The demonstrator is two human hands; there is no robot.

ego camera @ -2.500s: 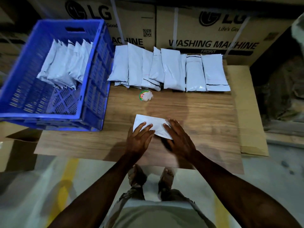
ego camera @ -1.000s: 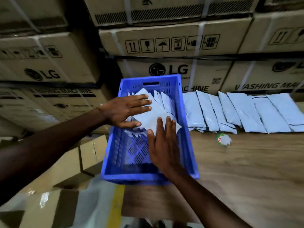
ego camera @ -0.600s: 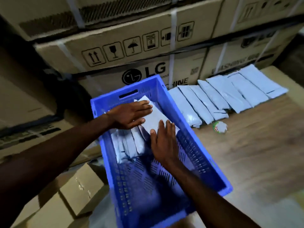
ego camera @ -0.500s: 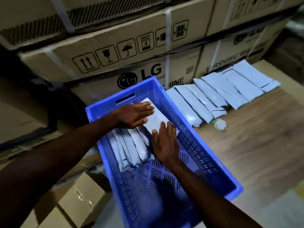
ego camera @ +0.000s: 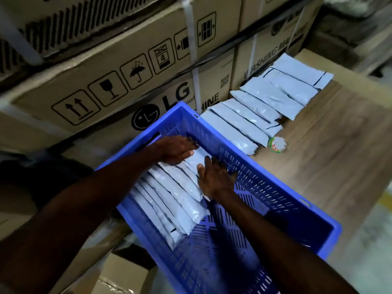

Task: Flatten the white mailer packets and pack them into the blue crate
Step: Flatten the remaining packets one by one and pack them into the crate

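A person leans over a blue plastic crate with slotted walls, both bare forearms reaching into it. Inside, a row of white mailer packets lies overlapping, leaning against the crate's left wall. The left hand rests flat, fingers extended, on the far end of the newest packet, near the crate's far wall. The right hand lies palm down with straight fingers on the near part of that same packet, pressing it onto the row. Neither hand grips anything; both are spread flat.

The crate sits at the left edge of a wood-grain tabletop. To its right, on the table, more white mailer packets lie side by side in an overlapping line against stacked cardboard boxes printed with handling symbols and the LG logo. A small crumpled wrapper, white with red and green print, lies on the table just beside the nearest waiting packet.
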